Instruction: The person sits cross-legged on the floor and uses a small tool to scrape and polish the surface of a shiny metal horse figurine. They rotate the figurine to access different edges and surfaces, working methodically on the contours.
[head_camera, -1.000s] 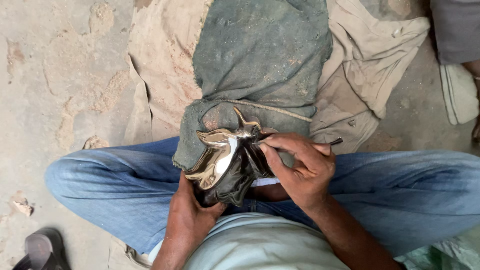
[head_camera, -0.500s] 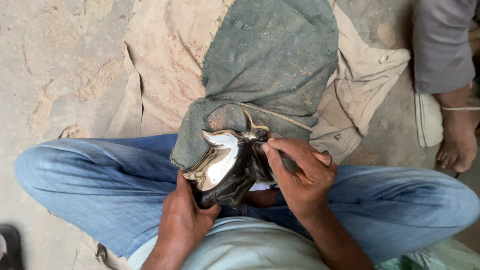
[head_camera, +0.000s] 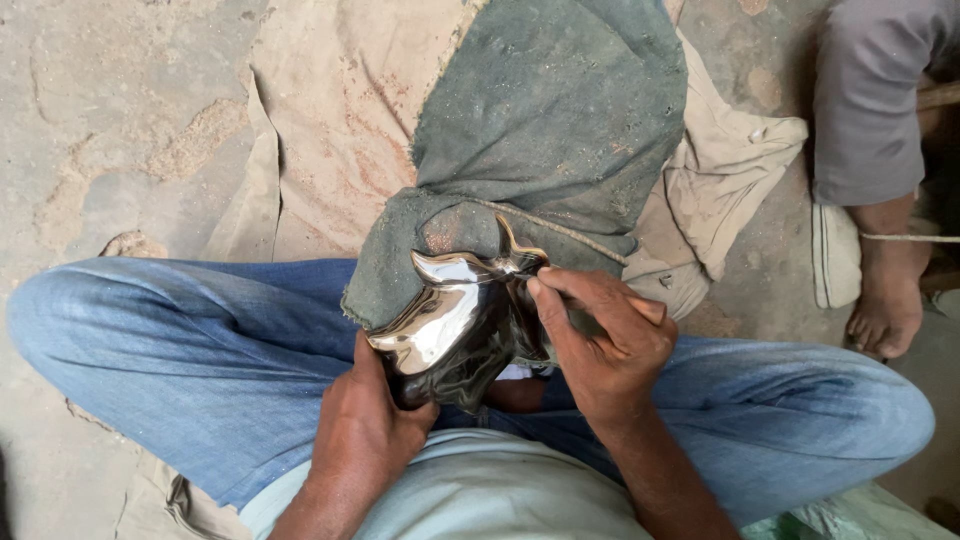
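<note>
A shiny dark metal figure (head_camera: 455, 325) with pointed horn-like tips rests on my lap, above my crossed legs in blue jeans (head_camera: 190, 370). My left hand (head_camera: 365, 425) grips the figure from below at its near end. My right hand (head_camera: 600, 340) is closed around a small tool and presses against the figure's right side, the thumb on the metal near a horn tip. The tool is mostly hidden inside the fist. A dusty grey-green cloth (head_camera: 550, 150) lies under and beyond the figure.
Beige sacking (head_camera: 330, 130) covers the dirt floor ahead. Another person sits at the right: a grey trouser leg (head_camera: 865, 100) and a bare foot (head_camera: 885, 310) beside a pale sandal (head_camera: 830, 260). Bare ground lies at the left.
The view has shifted so the other person's leg and foot show more at the right. My hands keep their hold on the figure, with the right hand slightly moved along it.
</note>
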